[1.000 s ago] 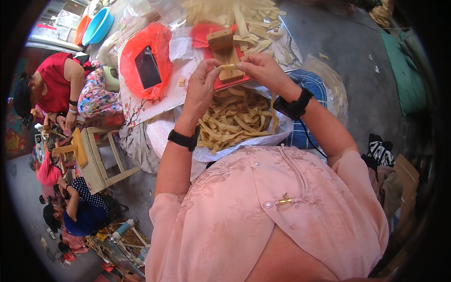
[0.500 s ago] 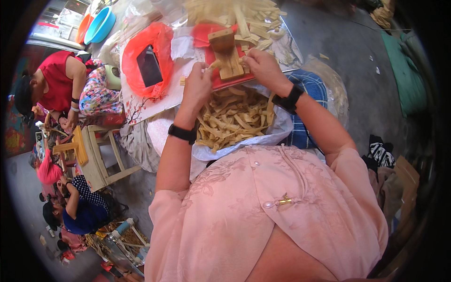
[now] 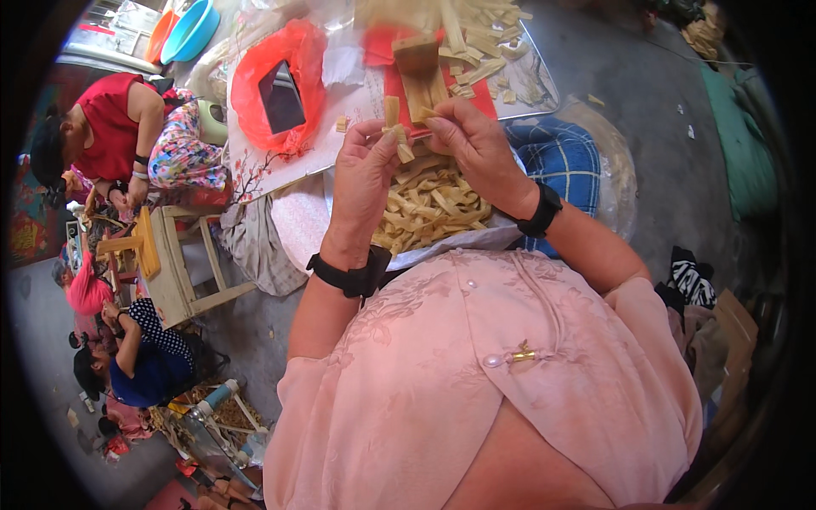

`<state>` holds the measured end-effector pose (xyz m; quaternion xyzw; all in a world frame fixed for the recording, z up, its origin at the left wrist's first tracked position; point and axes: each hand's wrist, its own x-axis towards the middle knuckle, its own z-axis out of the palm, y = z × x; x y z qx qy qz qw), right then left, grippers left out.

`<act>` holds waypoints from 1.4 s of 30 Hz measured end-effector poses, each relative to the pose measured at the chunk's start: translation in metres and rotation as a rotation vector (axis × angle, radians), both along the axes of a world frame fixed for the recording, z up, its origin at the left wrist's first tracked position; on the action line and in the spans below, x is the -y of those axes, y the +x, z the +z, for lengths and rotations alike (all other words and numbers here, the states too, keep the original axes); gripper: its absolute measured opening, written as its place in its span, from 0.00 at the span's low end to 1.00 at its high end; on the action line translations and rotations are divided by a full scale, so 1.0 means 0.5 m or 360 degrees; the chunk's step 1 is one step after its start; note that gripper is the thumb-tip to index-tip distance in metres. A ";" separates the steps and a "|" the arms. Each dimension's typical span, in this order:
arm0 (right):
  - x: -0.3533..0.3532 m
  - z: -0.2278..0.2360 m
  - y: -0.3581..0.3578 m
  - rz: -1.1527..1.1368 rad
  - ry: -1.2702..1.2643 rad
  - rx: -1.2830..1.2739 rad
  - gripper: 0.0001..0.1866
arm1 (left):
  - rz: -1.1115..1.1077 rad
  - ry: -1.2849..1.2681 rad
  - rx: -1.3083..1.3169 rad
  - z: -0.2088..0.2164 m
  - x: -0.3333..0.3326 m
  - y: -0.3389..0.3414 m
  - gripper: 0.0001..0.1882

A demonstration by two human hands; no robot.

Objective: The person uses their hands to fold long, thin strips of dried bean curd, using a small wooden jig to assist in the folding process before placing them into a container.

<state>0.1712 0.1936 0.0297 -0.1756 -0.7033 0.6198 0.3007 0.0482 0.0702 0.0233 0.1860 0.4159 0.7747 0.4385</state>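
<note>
My left hand (image 3: 364,166) pinches a folded, flat pale-yellow strip (image 3: 393,112) between thumb and fingertips. Close beside it, my right hand (image 3: 484,153) has thumb and forefinger pressed on the small yellowish end of a strip (image 3: 428,113). Whether both ends belong to one strip I cannot tell. Just beyond the fingers stands an L-shaped wooden block (image 3: 416,58) on a red sheet (image 3: 478,100). Below my hands, many similar strips (image 3: 433,204) fill a white sack (image 3: 463,240) at my lap.
A dark phone (image 3: 282,102) lies on a red plastic bag (image 3: 248,70) at the table's left. Loose strips (image 3: 489,42) are heaped at the far side. A blue checked cloth (image 3: 557,166) is at the right. Other people (image 3: 115,127) work at the left beside a wooden stool (image 3: 178,289).
My hands have come back from the wooden block toward me, now over the sack and closer together. A folded strip now shows in my left fingers. My view has shifted slightly.
</note>
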 end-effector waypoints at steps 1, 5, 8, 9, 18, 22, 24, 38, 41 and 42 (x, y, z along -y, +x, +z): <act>0.010 0.007 0.000 0.0006 -0.0037 0.0021 0.09 | 0.0066 0.0065 0.0036 0.005 0.000 0.008 0.13; 0.014 0.009 -0.004 0.0413 -0.0782 0.0359 0.13 | 0.0110 0.0093 0.0098 -0.014 -0.015 0.023 0.12; 0.037 -0.005 0.000 0.0419 -0.0882 0.0201 0.15 | -0.0031 -0.0105 -0.0152 -0.013 -0.008 0.018 0.09; 0.044 0.001 0.002 0.0413 -0.0918 0.0177 0.15 | -0.0107 -0.0180 -0.0276 -0.007 -0.004 0.009 0.09; 0.049 0.011 0.040 0.0573 -0.0349 0.0319 0.17 | -0.0437 -0.0347 -0.0303 -0.012 0.014 -0.023 0.11; 0.068 0.022 0.032 0.0432 -0.0254 0.0229 0.17 | -0.0331 -0.0477 -0.0401 -0.013 0.008 -0.041 0.11; 0.044 0.000 0.027 0.0472 0.0020 0.0196 0.14 | -0.0280 -0.0535 -0.0586 -0.027 0.016 -0.051 0.10; 0.103 -0.024 0.040 0.0457 0.1145 -0.0304 0.14 | -0.0622 -0.0297 0.0704 -0.088 0.050 0.003 0.20; 0.107 -0.037 0.039 0.0639 0.0803 -0.0245 0.08 | -0.0476 -0.0200 0.0698 -0.086 0.056 -0.004 0.15; 0.105 -0.035 0.036 0.0673 0.0723 -0.0241 0.07 | -0.0449 -0.0164 0.0715 -0.054 0.053 0.005 0.13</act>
